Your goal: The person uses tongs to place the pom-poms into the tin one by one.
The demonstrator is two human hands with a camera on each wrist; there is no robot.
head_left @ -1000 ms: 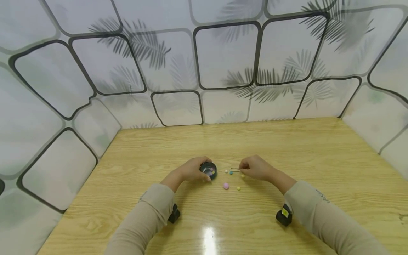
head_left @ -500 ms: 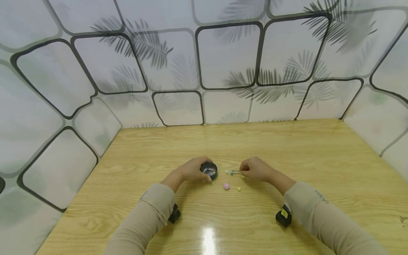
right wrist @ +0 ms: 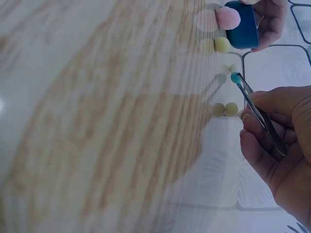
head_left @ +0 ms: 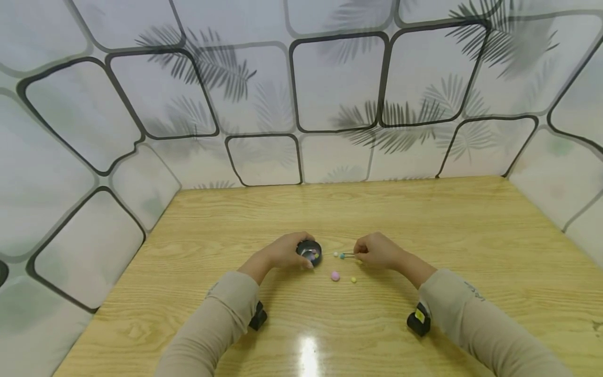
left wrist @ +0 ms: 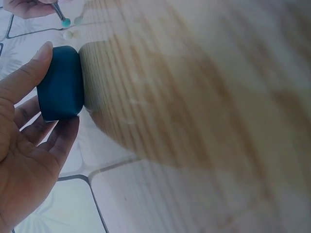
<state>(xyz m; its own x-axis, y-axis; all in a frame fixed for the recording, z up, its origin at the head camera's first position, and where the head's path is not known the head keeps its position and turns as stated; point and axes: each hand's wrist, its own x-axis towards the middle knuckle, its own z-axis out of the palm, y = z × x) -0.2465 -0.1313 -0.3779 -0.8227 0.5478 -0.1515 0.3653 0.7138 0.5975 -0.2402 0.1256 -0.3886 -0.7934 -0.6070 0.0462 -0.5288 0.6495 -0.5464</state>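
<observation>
A small dark blue bowl [head_left: 309, 253] stands on the table, and my left hand [head_left: 285, 251] grips it between thumb and fingers. Several little coloured balls lie inside it. My right hand [head_left: 380, 250] pinches metal tweezers [right wrist: 260, 116] whose tips hold a teal ball [right wrist: 235, 77]. A thin gap seems to separate that ball from its reflection on the tabletop. Close beside it is a white ball [head_left: 335, 254]. A yellow ball [right wrist: 232, 109] sits under the right fingers. Nearer to me lie a bigger pink ball [head_left: 335, 276] and another yellow ball [head_left: 354, 280].
The glossy wooden table [head_left: 226, 220] reflects the things on it. A patterned wall covering [head_left: 339, 84] encloses its back and sides. A black wrist camera [head_left: 419, 320] hangs under each forearm.
The tweezers' tips have come together on the teal ball, after being parted beside it. The left hand and bowl stay in place; the view shifts very slightly.
</observation>
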